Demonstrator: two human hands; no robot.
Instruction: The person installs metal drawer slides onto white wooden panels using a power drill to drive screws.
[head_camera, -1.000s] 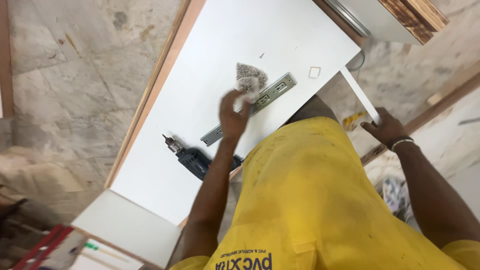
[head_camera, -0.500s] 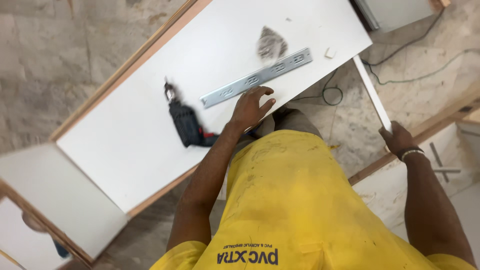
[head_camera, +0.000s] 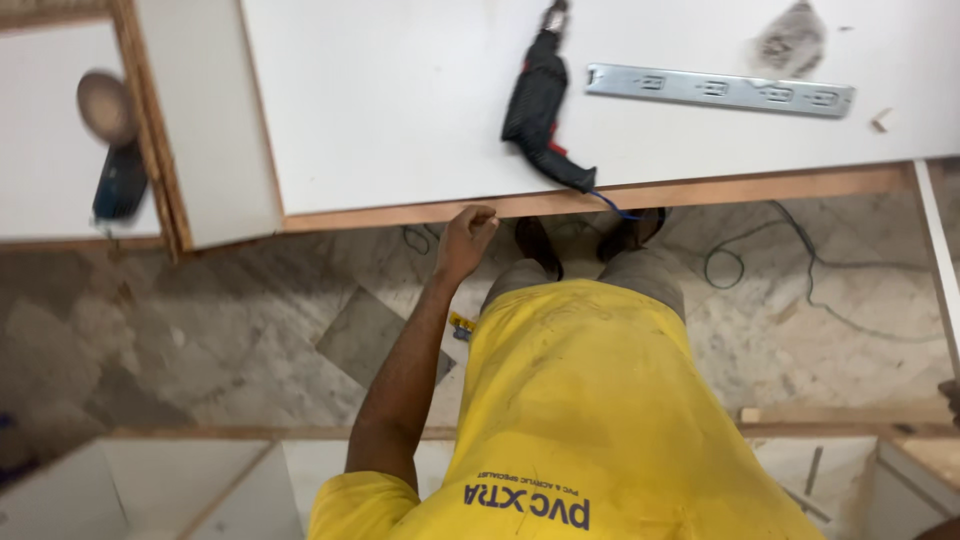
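Note:
My left hand (head_camera: 466, 236) hangs with its fingers curled just below the wooden front edge of a large white board (head_camera: 400, 110), and I see nothing in it. On the board lies a black and red power drill (head_camera: 540, 105), and to its right a long metal drawer slide (head_camera: 720, 90). Beside the slide are a grey patch of dust (head_camera: 790, 40) and a small wood chip (head_camera: 880, 120). Only a dark sliver of my right hand (head_camera: 951, 396) shows at the right edge, below a narrow white strip (head_camera: 935, 250). My yellow shirt fills the lower middle.
A blue tool with a round disc (head_camera: 113, 150) lies on a second white panel at the left. Cables (head_camera: 770, 262) trail over the marble floor (head_camera: 200, 340) by my feet. A small yellow item (head_camera: 461, 323) lies on the floor. White cabinet parts (head_camera: 150, 480) stand along the bottom.
The view has swung, so the board now runs across the top. My left hand came off the board by the slide and dropped below its front edge. My right hand slid almost out of view.

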